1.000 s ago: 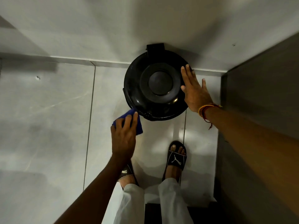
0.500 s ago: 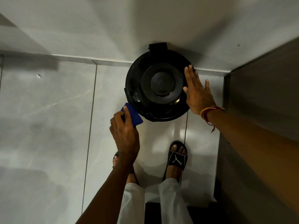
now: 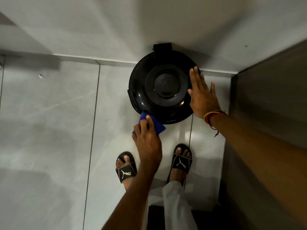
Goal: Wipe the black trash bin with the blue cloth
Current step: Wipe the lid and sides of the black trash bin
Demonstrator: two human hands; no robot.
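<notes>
A round black trash bin with a shiny domed lid stands on the floor against the wall, seen from straight above. My left hand grips a folded blue cloth and presses it against the bin's near left side, just under the lid's rim. My right hand lies flat, fingers spread, on the right edge of the lid. A thread band circles that wrist.
Grey floor tiles stretch to the left. A white wall rises behind the bin and a dark panel closes the right side. My feet in black slides stand just before the bin.
My left hand has carried the blue cloth rightward along the bin's lower left side, closer under the rim. My right hand stays on the lid's right edge.
</notes>
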